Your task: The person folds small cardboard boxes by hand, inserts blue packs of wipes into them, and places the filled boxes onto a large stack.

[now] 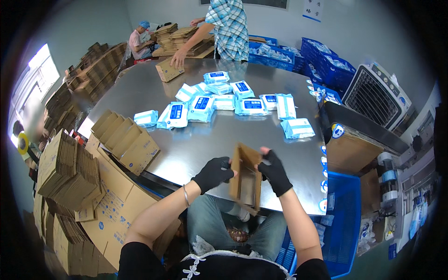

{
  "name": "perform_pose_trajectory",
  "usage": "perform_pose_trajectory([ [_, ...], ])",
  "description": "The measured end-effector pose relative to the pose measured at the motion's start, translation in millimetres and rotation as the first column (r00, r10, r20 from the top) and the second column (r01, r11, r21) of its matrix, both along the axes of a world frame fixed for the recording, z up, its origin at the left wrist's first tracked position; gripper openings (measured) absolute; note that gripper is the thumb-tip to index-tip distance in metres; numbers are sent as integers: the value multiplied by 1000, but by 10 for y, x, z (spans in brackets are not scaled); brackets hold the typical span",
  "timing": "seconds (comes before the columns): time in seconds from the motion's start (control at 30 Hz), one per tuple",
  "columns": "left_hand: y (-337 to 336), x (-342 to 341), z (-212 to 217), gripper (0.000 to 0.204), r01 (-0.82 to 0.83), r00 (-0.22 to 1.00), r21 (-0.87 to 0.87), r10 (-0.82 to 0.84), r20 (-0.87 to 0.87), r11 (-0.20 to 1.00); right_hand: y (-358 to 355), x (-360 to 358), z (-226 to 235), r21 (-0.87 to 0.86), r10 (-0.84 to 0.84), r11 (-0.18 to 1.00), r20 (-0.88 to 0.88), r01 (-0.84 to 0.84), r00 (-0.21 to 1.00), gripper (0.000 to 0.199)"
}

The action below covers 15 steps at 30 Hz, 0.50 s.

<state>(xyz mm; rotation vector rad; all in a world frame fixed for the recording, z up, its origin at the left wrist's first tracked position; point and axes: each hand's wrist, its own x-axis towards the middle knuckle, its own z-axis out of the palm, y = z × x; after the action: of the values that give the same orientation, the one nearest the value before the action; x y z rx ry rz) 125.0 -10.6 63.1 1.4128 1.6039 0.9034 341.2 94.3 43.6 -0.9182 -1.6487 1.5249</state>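
Between my two hands, over the near edge of the metal table (pixel 186 148), I hold a narrow brown cardboard box (pixel 246 179) tilted, with its open top showing the inside. My left hand (pixel 213 174), in a black fingerless glove, is closed on the box's left wall. My right hand (pixel 274 171), gloved the same way, grips its right wall, with the thumb toward the upper edge. Beyond the box, a loose group of blue-and-white wipe packs (pixel 201 108) lies on the table; one pack (pixel 297 128) rests apart at the right.
Open cardboard boxes (pixel 125 140) stand in a row at the left, beside stacks of flattened cartons (pixel 70 163). A blue crate (pixel 343 224) stands low on my right, near an air cooler (pixel 377 95). Across the table, a person's hand (pixel 178 58) touches another box (pixel 169 70).
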Motion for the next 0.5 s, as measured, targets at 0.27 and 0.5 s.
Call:
perform_pose_trajectory([
  [0.27,79,201,250,19,99,547,419,302,-780,903,-76,-145,327,916,-361,385,264,-115,894,14],
  [0.5,252,264,383,39,85,634,106,28,-773,991,159,-376,95,774,-459,560,587,-296,666,17],
])
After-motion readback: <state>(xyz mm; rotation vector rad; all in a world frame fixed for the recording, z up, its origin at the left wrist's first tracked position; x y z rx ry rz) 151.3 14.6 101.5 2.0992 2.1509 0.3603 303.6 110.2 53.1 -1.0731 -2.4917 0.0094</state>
